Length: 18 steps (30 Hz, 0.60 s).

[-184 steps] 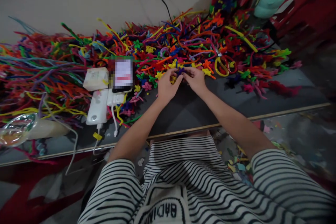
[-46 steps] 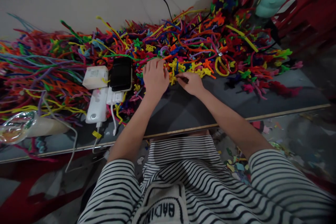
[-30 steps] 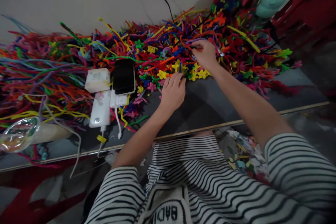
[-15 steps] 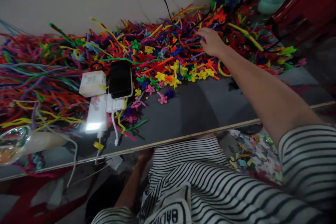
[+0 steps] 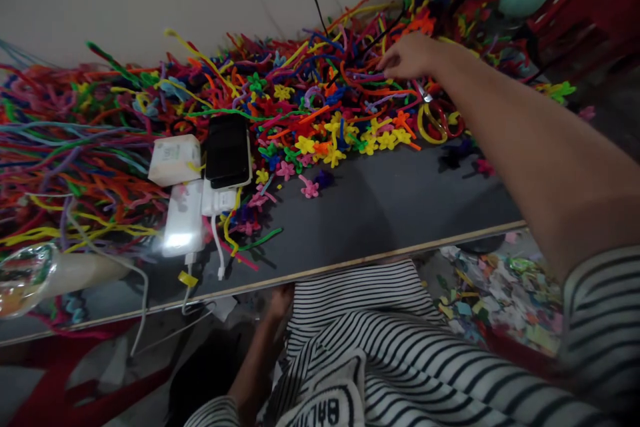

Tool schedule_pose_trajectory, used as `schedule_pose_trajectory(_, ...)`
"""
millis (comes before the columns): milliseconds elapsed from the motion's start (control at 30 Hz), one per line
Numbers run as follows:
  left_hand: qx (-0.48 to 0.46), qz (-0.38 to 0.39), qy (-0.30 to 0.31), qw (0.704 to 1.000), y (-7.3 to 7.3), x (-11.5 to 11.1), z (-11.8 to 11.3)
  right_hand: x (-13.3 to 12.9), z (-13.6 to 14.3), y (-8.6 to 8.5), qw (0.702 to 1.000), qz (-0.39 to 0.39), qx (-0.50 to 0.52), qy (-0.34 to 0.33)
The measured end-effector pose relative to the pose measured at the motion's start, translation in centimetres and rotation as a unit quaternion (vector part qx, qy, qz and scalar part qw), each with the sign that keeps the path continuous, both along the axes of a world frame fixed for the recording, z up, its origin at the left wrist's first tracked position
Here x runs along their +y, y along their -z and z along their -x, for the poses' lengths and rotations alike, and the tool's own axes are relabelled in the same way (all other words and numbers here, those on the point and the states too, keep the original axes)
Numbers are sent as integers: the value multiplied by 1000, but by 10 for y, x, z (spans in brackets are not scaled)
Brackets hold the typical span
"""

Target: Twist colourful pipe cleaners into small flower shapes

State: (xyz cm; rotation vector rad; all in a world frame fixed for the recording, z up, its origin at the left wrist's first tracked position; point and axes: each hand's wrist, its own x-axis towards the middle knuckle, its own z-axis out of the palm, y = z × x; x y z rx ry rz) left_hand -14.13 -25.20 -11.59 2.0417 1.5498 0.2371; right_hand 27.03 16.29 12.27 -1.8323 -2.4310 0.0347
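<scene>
My right hand (image 5: 411, 57) reaches into the back of a heap of coloured fuzzy stems (image 5: 280, 67); its fingers are bent over the stems, and what lies between them is too small to make out. Just in front of that hand, scissors (image 5: 435, 121) with red and yellow handles lie on the heap. Yellow fuzzy flowers (image 5: 367, 140) sit along the heap's front edge. My left hand (image 5: 283, 297) hangs below the table edge beside my striped shirt, its fingers mostly hidden.
A black phone (image 5: 228, 150), a white box (image 5: 175, 160) and a white power bank (image 5: 183, 220) with cables are on the grey table (image 5: 350, 227). A plastic-wrapped cone (image 5: 85, 269) lies at the left. Paper scraps (image 5: 510, 293) fill a container below.
My right hand has shifted slightly up and its forearm has swung right, bringing the scissors' handles into view. My left hand has moved a little to the right.
</scene>
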Motion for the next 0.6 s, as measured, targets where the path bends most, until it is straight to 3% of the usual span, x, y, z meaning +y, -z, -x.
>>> schedule_pose_trajectory(67, 8, -67, -31, 997, -13, -6, 10, 1, -3, 5, 1000, -1, -17, -15)
schedule_pose_trajectory(133, -1, -177, 37, 983, -35, -14, 17, 0, -6, 6, 999, -28, -23, -30)
schedule_pose_trajectory(233, -22, -341, 119, 932, -77, -19, 18, -6, -10, -4, 995, -80, -11, -50)
schedule_pose_trajectory(300, -13, -384, 157, 910, -104, -11, 16, -15, -11, -14, 994, -100, 3, -50)
schedule_pose_trajectory(367, 61, -420, 82, 902, -125, 5, 17, -27, -11, -23, 993, -116, 15, -14)
schedule_pose_trajectory(400, 102, -437, -5, 894, -133, 16, 19, -34, -10, -25, 992, -125, 20, 13)
schedule_pose_trajectory(433, 134, -421, -49, 896, -139, 27, 21, -40, -9, -26, 990, -130, 25, 40)
schedule_pose_trajectory(467, 148, -375, -51, 914, -142, 38, 23, -45, -8, -25, 989, -131, 28, 59)
schedule_pose_trajectory(600, 99, -300, 4, 949, -142, 69, 23, -56, -8, -12, 988, -112, 37, 98)
